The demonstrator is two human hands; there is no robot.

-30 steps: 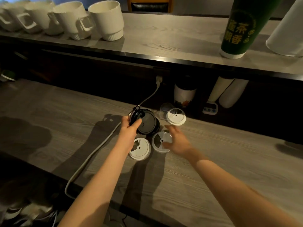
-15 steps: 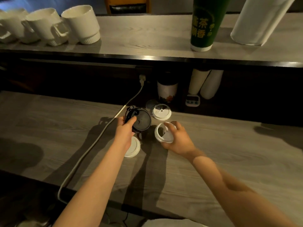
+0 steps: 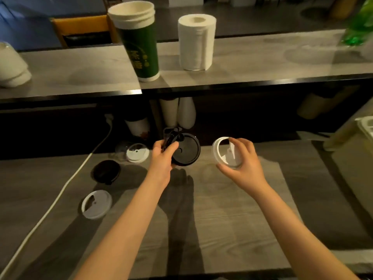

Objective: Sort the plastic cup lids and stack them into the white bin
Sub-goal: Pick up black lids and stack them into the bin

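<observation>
My left hand point(image 3: 163, 158) grips black lids point(image 3: 186, 151), held tilted above the counter; a second black rim shows behind the front one. My right hand point(image 3: 242, 160) holds a white lid point(image 3: 226, 152) by its rim, lifted and turned on edge. On the counter to the left lie a black lid point(image 3: 106, 171), a white lid point(image 3: 96, 204) nearer me, and another white lid point(image 3: 137, 152) at the back beside a clear lid point(image 3: 121, 150). The white bin point(image 3: 365, 126) shows only as a corner at the right edge.
A white cable point(image 3: 66, 184) runs from a wall plug across the counter's left side. On the upper shelf stand a green paper cup stack point(image 3: 139, 43), a paper towel roll point(image 3: 196, 41) and white mugs point(image 3: 12, 67). Cup stacks lie under the shelf.
My right hand picked a white lid up off the counter and lifted it to the right. The left hand moved right with its black lids; the view swung right.
</observation>
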